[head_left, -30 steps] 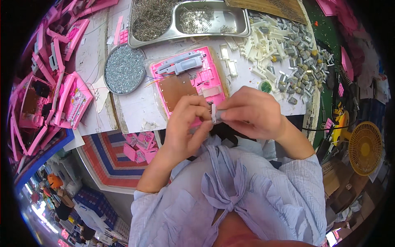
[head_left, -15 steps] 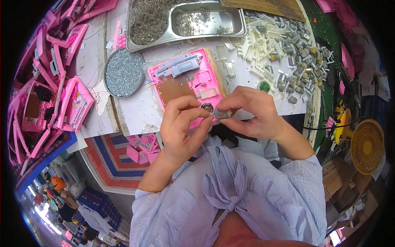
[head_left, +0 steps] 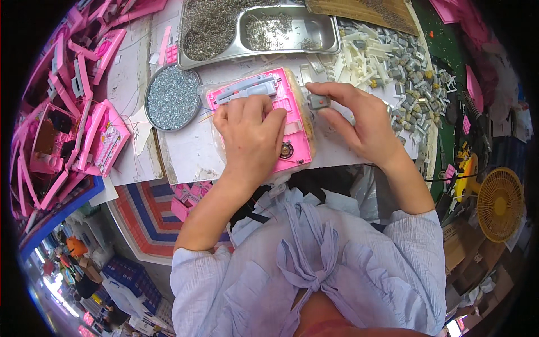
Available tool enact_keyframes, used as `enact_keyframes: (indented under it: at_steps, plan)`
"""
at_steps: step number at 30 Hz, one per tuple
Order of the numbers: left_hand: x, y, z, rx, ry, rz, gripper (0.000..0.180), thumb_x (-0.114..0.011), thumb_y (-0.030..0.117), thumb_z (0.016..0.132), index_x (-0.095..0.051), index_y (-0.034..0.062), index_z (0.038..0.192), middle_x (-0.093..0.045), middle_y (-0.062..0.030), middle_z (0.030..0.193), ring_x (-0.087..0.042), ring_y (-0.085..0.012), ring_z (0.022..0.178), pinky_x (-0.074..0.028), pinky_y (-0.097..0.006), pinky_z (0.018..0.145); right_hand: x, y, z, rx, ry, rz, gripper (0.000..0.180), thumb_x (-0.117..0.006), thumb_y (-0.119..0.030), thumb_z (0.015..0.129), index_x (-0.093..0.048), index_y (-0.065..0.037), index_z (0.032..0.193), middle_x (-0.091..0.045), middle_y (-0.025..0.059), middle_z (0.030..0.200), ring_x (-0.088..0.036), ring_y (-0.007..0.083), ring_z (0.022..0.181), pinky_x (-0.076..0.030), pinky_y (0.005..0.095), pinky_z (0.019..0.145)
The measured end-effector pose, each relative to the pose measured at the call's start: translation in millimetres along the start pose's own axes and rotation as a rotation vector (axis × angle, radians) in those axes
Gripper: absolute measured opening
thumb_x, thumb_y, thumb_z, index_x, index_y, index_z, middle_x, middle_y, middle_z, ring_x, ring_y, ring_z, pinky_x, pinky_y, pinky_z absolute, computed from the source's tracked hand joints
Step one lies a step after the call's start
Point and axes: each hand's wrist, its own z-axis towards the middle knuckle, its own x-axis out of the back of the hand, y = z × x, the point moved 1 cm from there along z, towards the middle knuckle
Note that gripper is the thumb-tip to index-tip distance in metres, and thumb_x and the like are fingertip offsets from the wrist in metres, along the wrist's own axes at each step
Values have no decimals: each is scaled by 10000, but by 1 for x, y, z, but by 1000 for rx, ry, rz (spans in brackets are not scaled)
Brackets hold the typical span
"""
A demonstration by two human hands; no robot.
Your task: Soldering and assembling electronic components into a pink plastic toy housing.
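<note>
White worktop (head_left: 188, 160) spreads beneath your hands in a crowded workshop, with a yellow fan (head_left: 498, 210) beyond its right side. Your left hand (head_left: 247, 135) lies across the left half of the pink casing (head_left: 300, 150), its fingers bent over the far-left part; whether they grip anything or only press, you cannot tell from this view. Your right hand (head_left: 359, 121) pinches a small grey motor (head_left: 319, 101) between thumb and index finger, thumb on the near side.

What matters is this: the motor sits just right of the casing's right edge, toward its far end, with its long axis roughly left to right. The casing's own long axis runs near to far, its far end leaning left. Your left hand is nearer to the casing, and the motor lies to the right of that hand, slightly farther away.

Inside the casing, a round black speaker (head_left: 286, 150) sits at the near right, and a long grey part (head_left: 255, 88) spans the far edge. Farther out, a dish of screws (head_left: 173, 98) stands left, a steel tray (head_left: 331, 49) far, white plastic pieces (head_left: 359, 63) and loose motors (head_left: 412, 84) far right, and pink shells (head_left: 115, 137) left.
</note>
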Motion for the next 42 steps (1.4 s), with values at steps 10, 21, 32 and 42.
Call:
enact_keyframes:
  at_steps: [10,21,32,42]
  plan:
    - [28,-11,-42,11,-89,-250,257,-776,154,780,-707,116,1025,-620,-54,1110,-570,-265,1068,-346,-464,952,-40,17,13,-21,-136,-92,280,-788,-181,823,-713,-143,1090,-459,115,1557,-312,437,1423,-299,538,1175]
    - [28,-44,-54,264,36,35,222,-785,144,829,-685,120,1026,-643,-28,982,-585,-228,979,-309,-431,930,-41,14,25,-66,-219,-192,258,-802,-159,783,-749,-110,1030,-508,119,1519,-341,418,1411,-316,519,1173]
    - [37,-36,-51,291,-27,-54,111,-744,134,866,-653,117,926,-601,-26,843,-566,-225,826,-322,-412,849,-51,-26,55,195,-82,-277,215,-793,-115,694,-710,-64,885,-604,131,1353,-475,426,1298,-454,521,1045]
    - [36,-45,-68,679,170,-744,75,-679,92,942,-662,37,894,-606,-30,825,-547,-150,786,-411,-311,795,-90,-19,70,429,-184,-239,309,-819,-106,619,-746,-83,918,-674,57,1296,-551,378,1280,-505,485,1000]
